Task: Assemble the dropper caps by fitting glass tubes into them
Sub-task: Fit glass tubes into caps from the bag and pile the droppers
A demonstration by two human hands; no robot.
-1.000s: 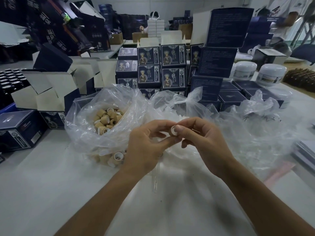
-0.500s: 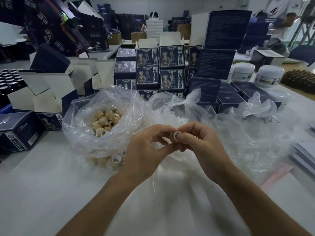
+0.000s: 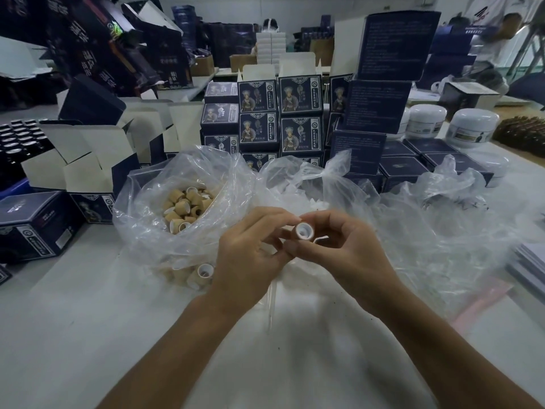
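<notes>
My right hand [image 3: 345, 255] pinches a dropper cap [image 3: 303, 231], opening toward me, just right of the bag of caps [image 3: 182, 208]. Left hand [image 3: 250, 255] fingers curled, touching cap; glass tube [image 3: 270, 302] hangs below it.

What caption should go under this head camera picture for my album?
Two hands, left hand and right hand, hold a tan cap over a table beside a bag of caps.

Bare table [image 3: 88, 335] nearside; bags [image 3: 153, 231] perhaps crowding beyond

Dim, cool indoor light falls from above. Soft shadows lie under the forearms on the white tabletop [image 3: 73, 335]. Wide-angle distortion bends the edges.
</notes>
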